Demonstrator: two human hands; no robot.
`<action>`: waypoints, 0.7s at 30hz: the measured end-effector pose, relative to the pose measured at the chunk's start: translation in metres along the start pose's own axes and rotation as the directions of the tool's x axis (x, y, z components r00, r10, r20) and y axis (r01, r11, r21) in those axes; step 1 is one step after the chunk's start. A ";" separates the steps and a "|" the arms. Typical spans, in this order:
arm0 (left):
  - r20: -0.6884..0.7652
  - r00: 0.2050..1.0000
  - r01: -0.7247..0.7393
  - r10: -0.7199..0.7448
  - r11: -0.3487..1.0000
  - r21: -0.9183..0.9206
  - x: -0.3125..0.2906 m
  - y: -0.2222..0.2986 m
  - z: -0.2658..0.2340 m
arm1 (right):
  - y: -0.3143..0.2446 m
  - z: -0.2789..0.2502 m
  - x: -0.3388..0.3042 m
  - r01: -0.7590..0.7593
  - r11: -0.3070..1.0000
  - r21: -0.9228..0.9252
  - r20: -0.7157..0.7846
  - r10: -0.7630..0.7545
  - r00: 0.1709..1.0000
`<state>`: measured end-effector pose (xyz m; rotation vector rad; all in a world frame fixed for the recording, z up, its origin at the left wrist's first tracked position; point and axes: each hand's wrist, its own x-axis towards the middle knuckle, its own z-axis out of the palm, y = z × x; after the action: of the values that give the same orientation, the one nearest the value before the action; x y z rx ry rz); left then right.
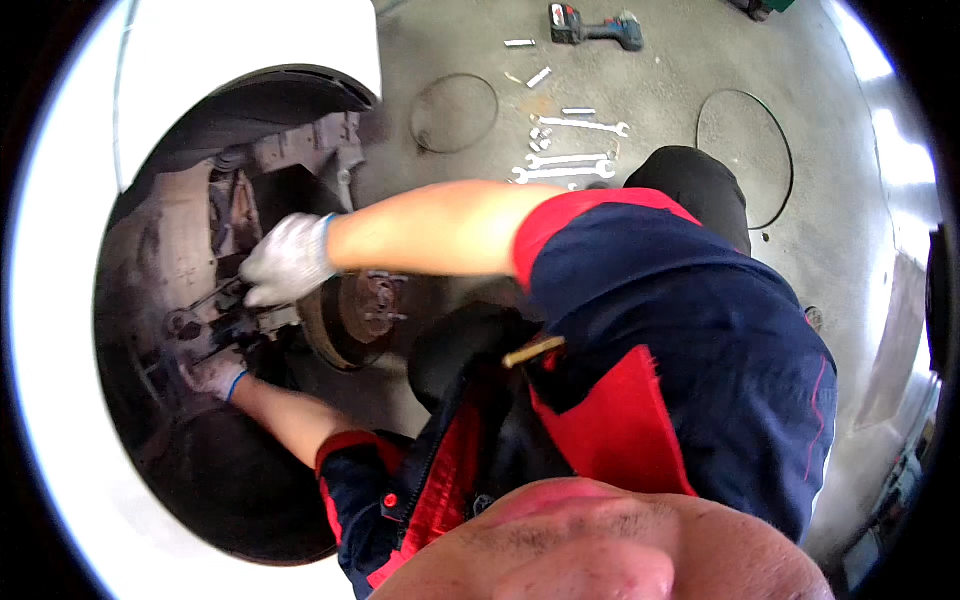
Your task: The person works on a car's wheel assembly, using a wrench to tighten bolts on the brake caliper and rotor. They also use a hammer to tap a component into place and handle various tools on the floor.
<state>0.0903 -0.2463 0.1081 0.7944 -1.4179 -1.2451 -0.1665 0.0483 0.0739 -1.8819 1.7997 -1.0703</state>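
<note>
I reach with both gloved hands into the wheel well of a white vehicle. My right hand [290, 260] is closed, its fingers curled beside a thin dark metal bar [222, 291] behind the wheel hub. What it grips is hidden by the glove and the shadow. Lower and nearer, my left hand [212, 375] touches the dark suspension parts [232, 328]; its fingers fade into shadow. To the right of both hands sits the rusty brake disc [340, 315], with studs sticking out of the wheel hub [383, 298].
White fender [250, 40] curves around the wheel well. On the grey floor lie several wrenches [570, 160], small sockets [539, 138], a cordless power tool [598, 28] and a black ring-shaped cord [790, 165]. My knee [690, 180] rests close to the wrenches.
</note>
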 end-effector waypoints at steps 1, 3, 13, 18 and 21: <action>-0.109 0.993 -0.028 0.048 0.983 0.179 -0.005 0.003 0.011 | 0.039 -0.006 -0.035 0.023 0.999 -0.042 0.005 -0.023 1.000; -0.269 0.950 0.030 0.158 0.812 0.582 -0.014 0.008 0.039 | 0.130 -0.015 -0.093 -0.144 0.977 -0.157 0.077 0.157 0.985; -0.278 0.846 0.530 0.456 -0.775 0.344 -0.033 0.009 0.053 | 0.413 -0.048 -0.327 -0.976 -0.057 0.211 -0.197 0.975 -0.099; -0.267 0.875 0.432 0.404 -0.900 0.052 -0.019 0.008 0.062 | 0.422 0.035 -0.335 -0.856 0.284 -0.432 -0.142 0.916 0.375; -0.281 0.879 0.373 0.384 -0.923 -0.094 -0.020 0.013 0.059 | 0.439 0.055 -0.337 -0.712 0.335 -0.617 -0.083 0.873 0.482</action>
<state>0.0405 -0.2091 0.1197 -1.8319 0.9098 -1.5194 -0.4136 0.2887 -0.3624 -0.8957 2.5835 0.1545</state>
